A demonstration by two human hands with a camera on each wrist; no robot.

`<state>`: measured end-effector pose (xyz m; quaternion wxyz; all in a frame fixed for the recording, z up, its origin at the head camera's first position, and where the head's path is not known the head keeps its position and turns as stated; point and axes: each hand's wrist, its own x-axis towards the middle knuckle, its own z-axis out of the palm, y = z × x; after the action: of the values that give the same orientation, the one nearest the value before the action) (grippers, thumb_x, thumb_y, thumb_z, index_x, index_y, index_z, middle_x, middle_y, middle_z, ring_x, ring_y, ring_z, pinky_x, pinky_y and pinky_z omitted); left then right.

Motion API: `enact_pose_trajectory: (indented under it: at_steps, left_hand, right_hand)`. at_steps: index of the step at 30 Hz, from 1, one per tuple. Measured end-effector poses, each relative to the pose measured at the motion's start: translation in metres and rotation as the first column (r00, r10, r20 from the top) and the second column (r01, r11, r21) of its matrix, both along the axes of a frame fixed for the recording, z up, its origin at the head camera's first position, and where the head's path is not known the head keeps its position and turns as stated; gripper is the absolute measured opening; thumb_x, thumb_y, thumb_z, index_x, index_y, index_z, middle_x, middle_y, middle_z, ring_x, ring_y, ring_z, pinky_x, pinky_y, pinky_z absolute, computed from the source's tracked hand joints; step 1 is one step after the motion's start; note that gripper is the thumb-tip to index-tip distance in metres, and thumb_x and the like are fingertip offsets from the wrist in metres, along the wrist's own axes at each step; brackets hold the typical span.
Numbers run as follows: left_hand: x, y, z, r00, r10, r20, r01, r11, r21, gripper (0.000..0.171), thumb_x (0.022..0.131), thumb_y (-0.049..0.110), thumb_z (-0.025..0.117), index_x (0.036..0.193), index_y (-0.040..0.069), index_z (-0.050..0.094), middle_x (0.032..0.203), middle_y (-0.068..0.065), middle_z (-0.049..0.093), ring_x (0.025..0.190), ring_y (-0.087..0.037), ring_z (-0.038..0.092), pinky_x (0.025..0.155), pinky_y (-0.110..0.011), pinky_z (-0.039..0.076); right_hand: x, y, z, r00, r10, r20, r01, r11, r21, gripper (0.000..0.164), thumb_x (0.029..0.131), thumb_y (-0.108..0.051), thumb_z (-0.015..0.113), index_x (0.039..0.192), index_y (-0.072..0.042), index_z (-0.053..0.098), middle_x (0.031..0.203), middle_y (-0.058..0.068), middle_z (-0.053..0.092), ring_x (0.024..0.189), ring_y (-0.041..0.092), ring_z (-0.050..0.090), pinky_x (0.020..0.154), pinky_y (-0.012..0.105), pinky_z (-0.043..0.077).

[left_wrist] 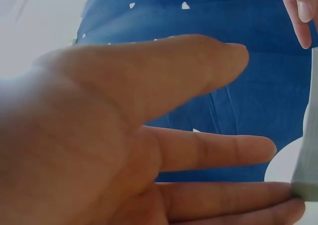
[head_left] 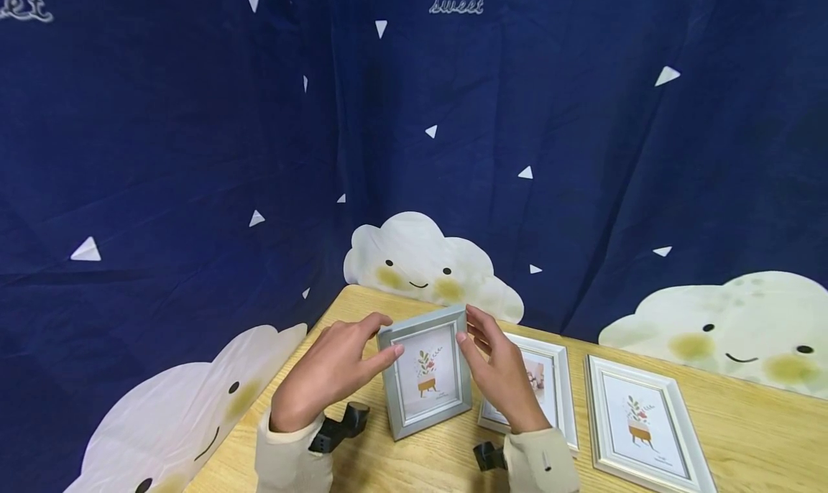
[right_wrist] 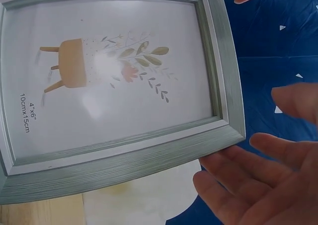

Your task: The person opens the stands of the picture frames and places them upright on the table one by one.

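Note:
A grey-green picture frame (head_left: 430,422) stands near upright, slightly turned, with a potted-plant print under its glass. My left hand (head_left: 339,367) is at its upper left side with fingers extended; in the left wrist view, its lower fingertips (left_wrist: 285,189) meet the frame's edge and the thumb is apart from it. At the upper right corner, my right hand (head_left: 501,367) has loosely bent fingers. The right wrist view shows those fingers (right_wrist: 233,168) touching the corner from behind, the thumb held away. The frame's back is hidden.
Two white-silver picture frames, one partly behind my right hand (head_left: 561,378) and one farther right (head_left: 686,414), lie on the wooden table (head_left: 763,421). A dark blue curtain (head_left: 453,155) with clouds and triangles hangs behind and at the left.

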<state>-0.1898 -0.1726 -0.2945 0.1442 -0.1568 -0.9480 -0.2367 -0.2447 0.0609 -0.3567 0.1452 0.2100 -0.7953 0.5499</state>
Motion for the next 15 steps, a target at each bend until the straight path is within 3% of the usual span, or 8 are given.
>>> enact_pose_trajectory:
  at_steps: [4, 15]
  left_hand:
    - [-0.002, 0.0, -0.001, 1.0, 0.001, 0.008, -0.001, 1.0, 0.006, 0.038, 0.09, 0.038, 0.065, 0.117, 0.011, 0.064, 0.098, -0.002, 0.072, 0.082, -0.015, 0.065, 0.075, -0.035, 0.05]
    - [-0.015, 0.0, -0.007, 0.999, -0.017, 0.027, 0.016, 0.999, 0.039, 0.041, 0.09, 0.038, 0.065, 0.121, 0.01, 0.062, 0.109, -0.005, 0.07, 0.097, -0.02, 0.065, 0.085, -0.039, 0.049]
  right_hand:
    - [-0.008, 0.005, -0.01, 1.0, 0.004, -0.012, -0.004, 1.0, 0.013, 0.045, 0.095, -0.024, 0.061, 0.137, -0.01, 0.051, 0.132, 0.013, 0.058, 0.119, 0.029, 0.057, 0.099, 0.044, 0.045]
    - [-0.005, 0.009, -0.004, 0.999, -0.03, -0.023, 0.031, 0.997, 0.072, 0.042, 0.096, -0.023, 0.061, 0.135, -0.008, 0.054, 0.128, 0.009, 0.06, 0.111, 0.026, 0.062, 0.091, 0.045, 0.05]
